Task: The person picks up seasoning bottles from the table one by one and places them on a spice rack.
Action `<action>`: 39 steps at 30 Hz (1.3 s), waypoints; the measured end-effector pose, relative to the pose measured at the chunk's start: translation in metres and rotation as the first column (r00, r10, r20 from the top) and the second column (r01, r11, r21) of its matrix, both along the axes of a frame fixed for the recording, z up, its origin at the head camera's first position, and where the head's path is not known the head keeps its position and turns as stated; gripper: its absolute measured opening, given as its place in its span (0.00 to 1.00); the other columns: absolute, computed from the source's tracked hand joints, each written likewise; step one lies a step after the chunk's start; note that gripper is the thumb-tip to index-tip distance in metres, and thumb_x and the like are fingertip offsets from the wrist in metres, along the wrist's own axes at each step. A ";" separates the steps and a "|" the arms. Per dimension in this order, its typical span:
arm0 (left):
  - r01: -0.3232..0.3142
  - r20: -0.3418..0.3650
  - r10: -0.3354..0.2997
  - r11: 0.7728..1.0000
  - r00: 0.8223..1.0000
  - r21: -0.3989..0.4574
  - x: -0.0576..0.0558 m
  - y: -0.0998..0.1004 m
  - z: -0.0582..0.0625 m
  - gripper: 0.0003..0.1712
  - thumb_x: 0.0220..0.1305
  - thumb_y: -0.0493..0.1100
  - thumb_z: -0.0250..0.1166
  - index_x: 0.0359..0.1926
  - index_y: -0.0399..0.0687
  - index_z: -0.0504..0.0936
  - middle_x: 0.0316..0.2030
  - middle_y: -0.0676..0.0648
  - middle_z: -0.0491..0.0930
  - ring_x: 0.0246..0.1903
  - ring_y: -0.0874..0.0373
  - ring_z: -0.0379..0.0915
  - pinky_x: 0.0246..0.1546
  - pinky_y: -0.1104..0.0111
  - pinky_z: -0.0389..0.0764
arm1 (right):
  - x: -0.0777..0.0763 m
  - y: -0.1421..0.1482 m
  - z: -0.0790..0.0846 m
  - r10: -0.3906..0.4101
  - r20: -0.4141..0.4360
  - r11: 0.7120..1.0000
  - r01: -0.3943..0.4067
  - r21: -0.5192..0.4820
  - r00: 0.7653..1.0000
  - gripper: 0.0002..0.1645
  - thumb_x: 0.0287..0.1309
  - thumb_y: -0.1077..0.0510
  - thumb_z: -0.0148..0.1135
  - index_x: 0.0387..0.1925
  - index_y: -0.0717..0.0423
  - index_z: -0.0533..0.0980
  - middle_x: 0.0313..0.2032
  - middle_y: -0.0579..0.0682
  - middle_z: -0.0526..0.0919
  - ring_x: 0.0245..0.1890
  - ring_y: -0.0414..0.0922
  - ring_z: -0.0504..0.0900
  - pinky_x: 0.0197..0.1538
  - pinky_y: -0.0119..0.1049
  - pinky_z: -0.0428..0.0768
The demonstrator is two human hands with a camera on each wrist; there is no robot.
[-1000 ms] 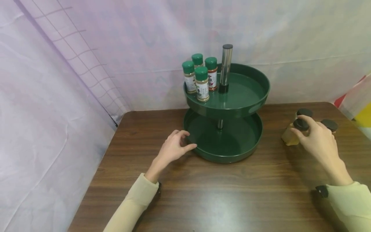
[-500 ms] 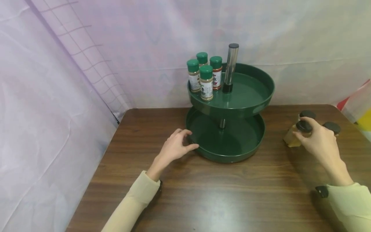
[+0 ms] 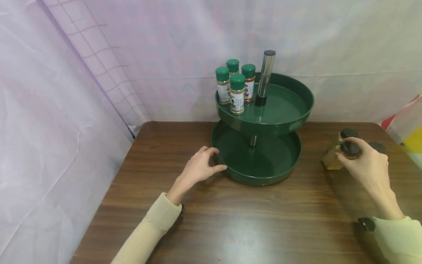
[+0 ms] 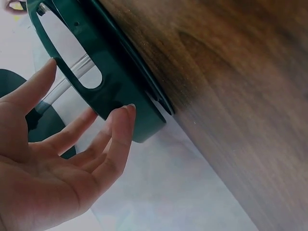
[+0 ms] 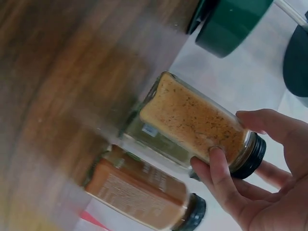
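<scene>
My right hand [image 3: 370, 167] holds a glass spice jar [image 5: 195, 120] near its black lid, thumb on one side and fingers on the other. Tan seasoning with dark flecks fills this jar. Right beside it stand a jar with greenish contents [image 5: 161, 142] and a jar of orange-brown powder [image 5: 139, 192], both black-lidded. At the table's middle, my left hand [image 3: 197, 167] grips the left rim of a green two-tier tray [image 3: 260, 180] at its lower tier. In the left wrist view, the thumb touches the edge over a slot in the wall [image 4: 137, 108], with fingertips against the wall.
Several green-capped spice bottles [image 3: 237, 97] stand at the left of the upper tier, beside the metal post [image 3: 266, 77]. The brown wooden table [image 3: 237, 223] meets a pale cloth backdrop [image 3: 178, 55] behind. A red and yellow item [image 3: 408, 128] shows at far right.
The right hand and the held jar have shifted slightly right and nearer, covering more of one neighbouring jar. The left hand stays at the tray's rim. The head view has drifted a little.
</scene>
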State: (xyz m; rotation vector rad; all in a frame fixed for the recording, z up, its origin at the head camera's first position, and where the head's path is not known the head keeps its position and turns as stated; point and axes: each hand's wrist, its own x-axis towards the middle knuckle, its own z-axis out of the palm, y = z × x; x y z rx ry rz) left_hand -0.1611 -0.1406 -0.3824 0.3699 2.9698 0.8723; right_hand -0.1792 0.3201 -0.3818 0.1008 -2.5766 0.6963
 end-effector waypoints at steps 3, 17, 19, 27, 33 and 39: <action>0.002 -0.001 -0.002 1.000 1.000 -0.010 0.000 0.000 0.001 0.37 0.61 0.59 0.73 0.64 0.44 0.77 0.56 0.40 0.77 0.53 0.46 0.76 0.50 0.50 0.80 | 0.004 -0.003 0.007 -0.015 -0.047 1.000 0.015 -0.003 0.999 0.31 0.52 0.59 0.74 0.57 0.64 0.77 0.27 0.70 0.84 0.18 0.31 0.79 0.24 0.42 0.73; 0.014 0.046 -0.011 0.998 0.999 -0.068 0.004 0.003 0.004 0.42 0.59 0.62 0.73 0.68 0.45 0.74 0.60 0.40 0.74 0.57 0.42 0.74 0.53 0.46 0.77 | 0.024 -0.033 0.038 0.042 -0.155 0.991 -0.060 -0.116 0.987 0.32 0.49 0.63 0.76 0.58 0.61 0.78 0.37 0.70 0.86 0.27 0.07 0.66 0.22 0.12 0.65; 0.018 0.048 -0.015 0.997 0.999 -0.071 0.005 0.004 0.005 0.42 0.59 0.62 0.73 0.68 0.45 0.74 0.60 0.40 0.74 0.57 0.42 0.74 0.53 0.45 0.77 | 0.025 -0.039 0.040 0.051 -0.181 0.989 -0.074 -0.125 0.982 0.32 0.48 0.63 0.77 0.58 0.59 0.79 0.33 0.51 0.89 0.27 0.08 0.68 0.24 0.12 0.65; 0.019 0.055 -0.015 0.997 0.998 -0.077 0.008 0.004 0.007 0.43 0.59 0.62 0.73 0.68 0.45 0.73 0.62 0.38 0.73 0.58 0.40 0.73 0.53 0.44 0.77 | 0.026 -0.060 0.043 0.130 -0.256 0.974 -0.171 -0.147 0.958 0.33 0.46 0.65 0.78 0.58 0.55 0.80 0.30 0.08 0.73 0.28 0.10 0.73 0.27 0.12 0.66; 0.019 0.058 -0.014 0.996 0.998 -0.086 0.008 0.003 0.009 0.43 0.59 0.62 0.73 0.69 0.45 0.73 0.63 0.38 0.72 0.60 0.40 0.72 0.54 0.43 0.76 | 0.019 -0.074 0.039 0.165 -0.271 0.967 -0.210 -0.147 0.948 0.35 0.45 0.66 0.80 0.58 0.54 0.80 0.29 0.36 0.85 0.28 0.12 0.75 0.24 0.16 0.65; 0.030 0.053 -0.025 0.995 0.998 -0.094 0.008 0.004 0.009 0.44 0.58 0.63 0.73 0.69 0.45 0.73 0.63 0.38 0.72 0.59 0.40 0.72 0.54 0.44 0.76 | 0.009 -0.082 0.034 0.187 -0.205 0.960 -0.223 -0.170 0.961 0.35 0.48 0.64 0.79 0.60 0.54 0.79 0.35 0.64 0.88 0.29 0.13 0.75 0.25 0.15 0.68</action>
